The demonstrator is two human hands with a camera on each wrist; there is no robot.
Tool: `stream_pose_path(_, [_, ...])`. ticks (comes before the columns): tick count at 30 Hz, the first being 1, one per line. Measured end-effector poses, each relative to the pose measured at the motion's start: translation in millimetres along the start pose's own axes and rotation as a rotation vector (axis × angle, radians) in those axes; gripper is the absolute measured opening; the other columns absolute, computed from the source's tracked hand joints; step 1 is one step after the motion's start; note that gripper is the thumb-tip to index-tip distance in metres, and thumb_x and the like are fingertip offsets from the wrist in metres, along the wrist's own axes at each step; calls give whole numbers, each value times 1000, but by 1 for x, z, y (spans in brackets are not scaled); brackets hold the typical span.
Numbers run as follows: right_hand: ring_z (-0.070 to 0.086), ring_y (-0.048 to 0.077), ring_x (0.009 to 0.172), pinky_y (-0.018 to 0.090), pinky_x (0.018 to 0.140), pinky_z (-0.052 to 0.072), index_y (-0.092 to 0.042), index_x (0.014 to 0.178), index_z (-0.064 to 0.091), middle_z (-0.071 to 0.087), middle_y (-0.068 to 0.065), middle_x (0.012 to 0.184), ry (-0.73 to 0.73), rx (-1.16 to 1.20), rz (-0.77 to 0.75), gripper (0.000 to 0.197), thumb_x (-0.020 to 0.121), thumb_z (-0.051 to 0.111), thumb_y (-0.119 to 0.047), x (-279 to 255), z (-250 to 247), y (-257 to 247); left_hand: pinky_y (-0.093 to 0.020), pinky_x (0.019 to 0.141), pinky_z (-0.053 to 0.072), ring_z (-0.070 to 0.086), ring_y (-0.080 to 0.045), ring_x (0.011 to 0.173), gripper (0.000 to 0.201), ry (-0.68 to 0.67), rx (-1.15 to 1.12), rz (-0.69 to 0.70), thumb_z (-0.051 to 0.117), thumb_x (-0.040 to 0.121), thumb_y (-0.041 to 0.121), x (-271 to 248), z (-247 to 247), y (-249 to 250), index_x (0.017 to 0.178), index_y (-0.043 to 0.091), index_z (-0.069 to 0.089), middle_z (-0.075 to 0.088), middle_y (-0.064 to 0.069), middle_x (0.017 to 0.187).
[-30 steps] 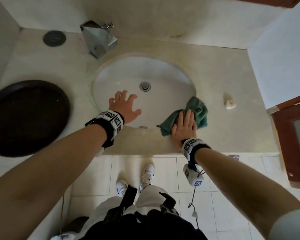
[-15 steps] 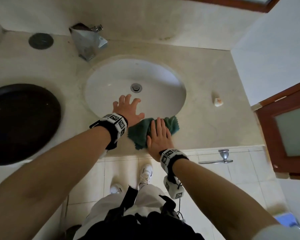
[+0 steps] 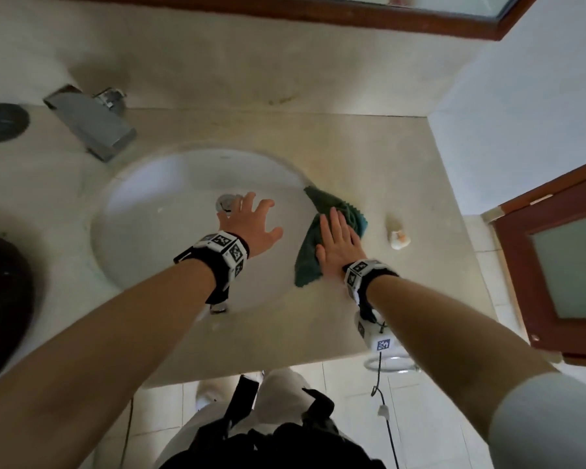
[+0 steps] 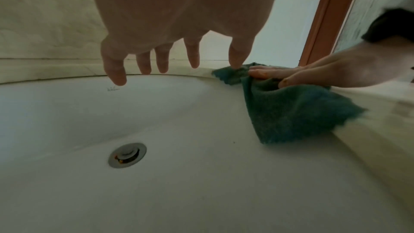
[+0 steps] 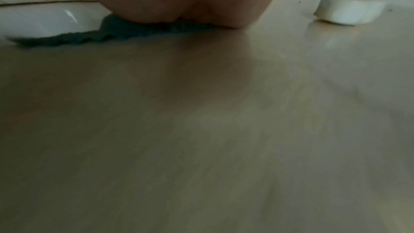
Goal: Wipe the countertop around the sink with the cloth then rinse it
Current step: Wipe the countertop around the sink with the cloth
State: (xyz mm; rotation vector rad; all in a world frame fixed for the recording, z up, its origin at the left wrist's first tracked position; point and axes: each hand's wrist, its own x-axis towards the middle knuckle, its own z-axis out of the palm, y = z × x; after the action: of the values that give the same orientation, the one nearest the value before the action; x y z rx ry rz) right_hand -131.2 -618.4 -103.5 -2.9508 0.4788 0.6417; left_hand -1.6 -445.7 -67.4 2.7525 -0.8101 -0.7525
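A dark green cloth (image 3: 332,211) (image 4: 291,112) (image 5: 125,31) lies on the beige countertop (image 3: 403,170) at the right rim of the white sink (image 3: 170,204), part of it hanging over into the basin. My right hand (image 3: 339,245) (image 4: 313,75) presses flat on the cloth with straight fingers. Over the basin hovers my left hand (image 3: 251,221) (image 4: 170,56), its fingers spread and holding nothing, near the drain (image 3: 225,202) (image 4: 127,155).
A chrome tap (image 3: 95,123) stands behind the sink at the left. A small white soap piece (image 3: 399,237) (image 5: 349,11) sits on the counter just right of the cloth. A dark round tray (image 3: 0,306) lies far left, and a wooden door (image 3: 555,275) stands at the right.
My right hand has slid the cloth from the sink's front edge back up along the right rim. The left hand has moved further over the basin, toward the drain.
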Motion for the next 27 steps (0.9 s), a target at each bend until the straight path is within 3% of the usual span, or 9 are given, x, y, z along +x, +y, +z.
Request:
stream_pose_path(7, [-12, 20, 148, 37, 120, 2, -15, 152, -12, -18, 6, 160, -12, -17, -56, 65, 101, 17, -44, 77, -42, 48, -57, 112, 18, 4, -31, 146, 65, 7, 10, -72, 44, 89, 58, 50, -15, 8, 145, 34, 23, 6, -6, 160])
stream_pose_path(12, [-9, 22, 148, 36, 120, 2, -11, 152, -10, -13, 10, 160, 42, -36, -38, 63, 101, 17, -38, 81, -42, 53, -54, 113, 17, 4, -30, 146, 64, -6, 11, -72, 43, 89, 58, 45, -10, 8, 146, 34, 23, 7, -6, 160])
stream_pose_path(27, [-15, 26, 147, 37, 119, -3, -8, 151, -12, -18, 14, 158, -27, -17, 61, 68, 99, 20, -37, -63, 17, -7, -58, 114, 13, 3, -31, 146, 64, 1, 8, 42, 48, 88, 56, -19, -2, -4, 144, 34, 26, 7, -6, 159])
